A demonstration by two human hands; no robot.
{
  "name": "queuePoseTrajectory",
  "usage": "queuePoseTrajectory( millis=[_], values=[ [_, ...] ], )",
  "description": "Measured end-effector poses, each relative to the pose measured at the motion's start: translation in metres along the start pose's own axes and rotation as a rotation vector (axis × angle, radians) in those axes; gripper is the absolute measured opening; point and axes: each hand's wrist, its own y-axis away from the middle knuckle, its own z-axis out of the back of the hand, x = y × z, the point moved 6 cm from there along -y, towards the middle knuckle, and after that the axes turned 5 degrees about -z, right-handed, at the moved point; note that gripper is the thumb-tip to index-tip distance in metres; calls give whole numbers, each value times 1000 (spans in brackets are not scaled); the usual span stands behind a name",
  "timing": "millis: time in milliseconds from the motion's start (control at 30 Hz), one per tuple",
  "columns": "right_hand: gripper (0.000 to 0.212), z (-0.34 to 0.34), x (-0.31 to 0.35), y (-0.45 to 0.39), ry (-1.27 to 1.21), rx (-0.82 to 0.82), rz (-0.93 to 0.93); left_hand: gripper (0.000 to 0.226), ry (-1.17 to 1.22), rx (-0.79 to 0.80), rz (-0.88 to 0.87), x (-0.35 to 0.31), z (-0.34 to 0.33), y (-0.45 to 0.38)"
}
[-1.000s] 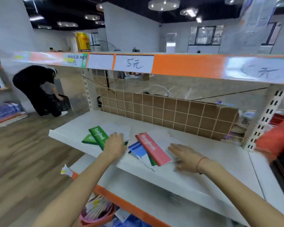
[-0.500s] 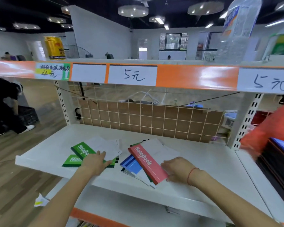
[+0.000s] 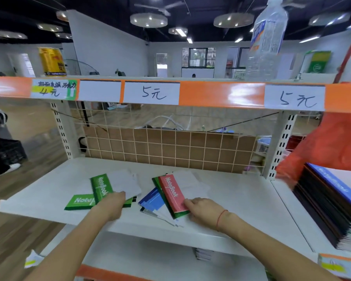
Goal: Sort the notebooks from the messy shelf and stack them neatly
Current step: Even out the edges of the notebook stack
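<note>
Loose notebooks lie scattered on the white shelf (image 3: 39, 191). Two green notebooks (image 3: 100, 188) overlap at the left, with white pages fanned out behind them. My left hand (image 3: 110, 203) rests on top of this green pile, fingers laid forward. To the right, a red notebook (image 3: 172, 192) lies slanted over a green one and a blue notebook (image 3: 152, 200). My right hand (image 3: 203, 208) holds the red notebook's near corner, thumb on the cover and fingers curled at its edge.
A tall stack of notebooks (image 3: 330, 201) with a blue cover on top sits on the adjoining shelf at right. Behind it a person in orange (image 3: 332, 147) reaches in. A wire grid backs the shelf, and a plastic bottle (image 3: 267, 41) stands on the shelf above.
My right hand slid from the white sheet to the red notebook's near corner. My left hand drew back slightly along the green notebook. The view tilted upward.
</note>
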Motion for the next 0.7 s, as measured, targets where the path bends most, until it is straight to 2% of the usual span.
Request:
queuePoseTrajectory(
  millis=[100, 167, 200, 267, 333, 433, 567, 700],
  values=[
    [51, 9, 2, 6, 29, -178, 23, 24, 14, -88, -13, 4, -4, 4],
    [49, 16, 5, 9, 11, -280, 12, 19, 109, -114, -21, 8, -3, 8],
    [43, 17, 7, 10, -15, -310, 15, 25, 162, -80, -12, 10, -5, 10],
    [37, 7, 8, 11, -77, -278, 8, 53, 203, 22, 28, 15, -9, 15],
    [39, -6, 5, 10, -138, -162, -68, 67, 214, 44, 30, 16, -11, 17],
    [44, -16, -1, 9, -132, 40, -127, 62, 105, -14, -6, 11, -10, 15],
    [46, -8, 0, 3, -59, 51, -81, 48, -164, -70, -7, -6, 1, 17],
    [34, -7, -3, 5, -62, -12, -37, 46, -168, -105, 29, -11, 5, 16]
  ],
)
